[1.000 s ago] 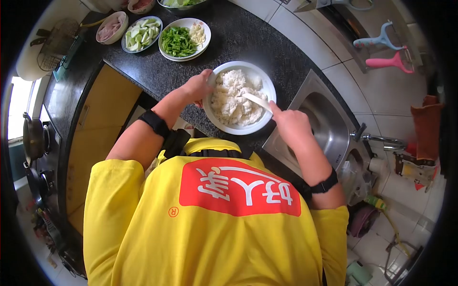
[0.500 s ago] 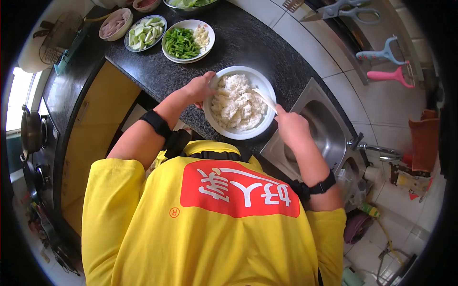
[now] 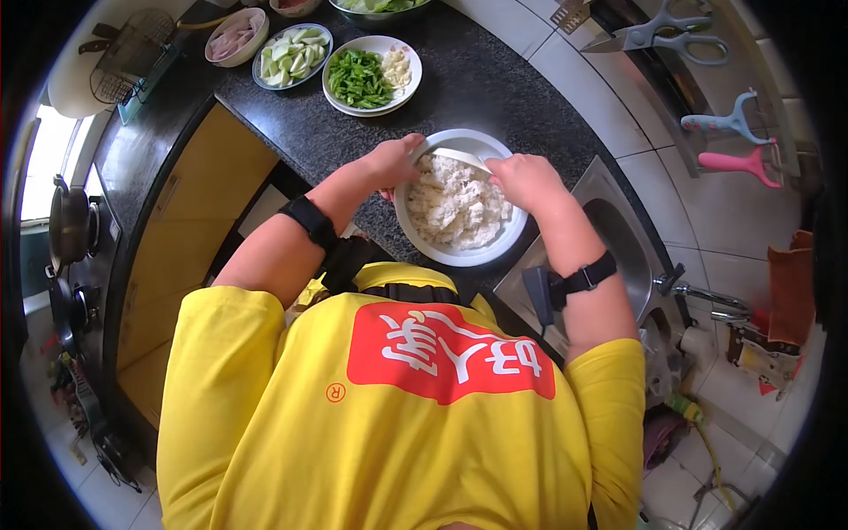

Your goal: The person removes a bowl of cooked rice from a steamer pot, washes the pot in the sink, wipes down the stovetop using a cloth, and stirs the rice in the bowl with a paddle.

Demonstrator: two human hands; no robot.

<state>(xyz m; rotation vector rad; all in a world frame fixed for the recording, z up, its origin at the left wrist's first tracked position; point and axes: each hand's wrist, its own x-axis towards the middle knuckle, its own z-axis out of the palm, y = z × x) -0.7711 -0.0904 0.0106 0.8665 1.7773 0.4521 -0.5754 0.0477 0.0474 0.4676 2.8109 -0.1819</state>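
A white bowl (image 3: 417,237) of cooked rice (image 3: 459,208) stands at the front edge of the dark counter. My left hand (image 3: 393,165) grips the bowl's left rim, thumb on top and fingers against the outside. My right hand (image 3: 526,181) is closed round the handle of a white rice paddle (image 3: 461,159). The paddle lies across the far part of the bowl, its blade pointing toward my left hand and its tip at the far left of the rice. The rice is loose and clumped.
Beyond the bowl is a plate of chopped green peppers (image 3: 360,79) and minced garlic (image 3: 397,69). Farther left stand sliced pale-green vegetables (image 3: 291,58) and a bowl of raw meat (image 3: 237,40). A steel sink (image 3: 609,234) lies right; scissors (image 3: 658,37) and peelers (image 3: 740,163) hang on the wall.
My right hand has moved to the far side of the bowl, swinging the paddle from the right of the rice to across its far part. My left hand stays on the rim.
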